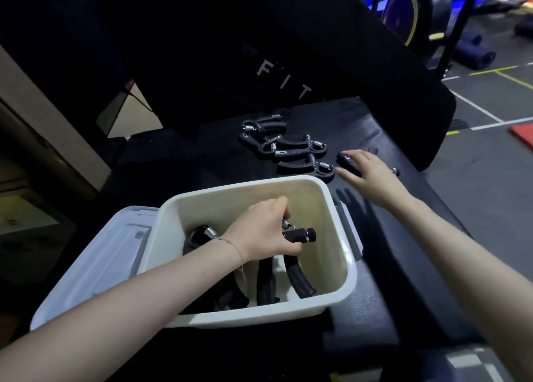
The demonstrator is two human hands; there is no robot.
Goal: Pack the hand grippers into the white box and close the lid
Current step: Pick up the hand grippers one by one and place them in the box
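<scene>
L hand point(264, 228) inside white box point(343, 254), clamped on a gripper point(300, 234). R hand point(366, 171), fingers straight, lies over next gripper point(344, 158) on bench, its length running away from me.

You are standing in a gym. Far right, a yellow-rimmed exercise machine point(403, 15) sits under blue lighting, with dark foam rollers point(473, 51) lying on the floor near it. That floor point(487, 104) is grey sports flooring marked with white and yellow lines, and a red mat point(523, 134) shows at the right edge. The worktop point(403, 237) before you is a black padded bench, and behind it rises a black padded panel point(202, 49) printed with white letters "FIT". Spring-loaded hand grippers point(288, 147) lie on the padding, which is fitness gear too.
</scene>
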